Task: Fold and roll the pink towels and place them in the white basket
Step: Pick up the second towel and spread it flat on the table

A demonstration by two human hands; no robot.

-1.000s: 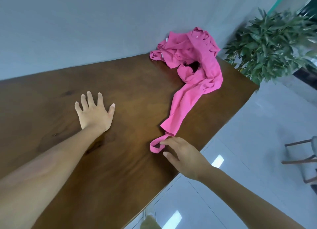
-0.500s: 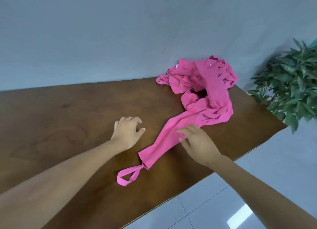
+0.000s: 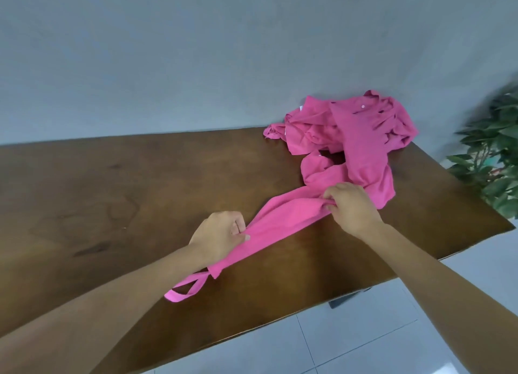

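Observation:
A pile of pink towels [image 3: 350, 129] lies crumpled at the back right of the brown wooden table [image 3: 112, 199]. One pink towel [image 3: 283, 222] stretches out of the pile toward me as a long bunched strip, ending in a loop [image 3: 185, 289] near the table's front. My left hand [image 3: 218, 236] grips the strip near its lower end, fingers curled round the cloth. My right hand [image 3: 350, 208] pinches the same strip higher up, close to the pile. No white basket is in view.
A grey wall stands right behind the table. A green leafy plant [image 3: 493, 166] stands past the table's right end. White floor tiles [image 3: 350, 343] show below the front edge.
My left hand left the bare table top, moved right and took hold of the towel strip. My right hand closed on the strip higher up. The view shifted left and down.

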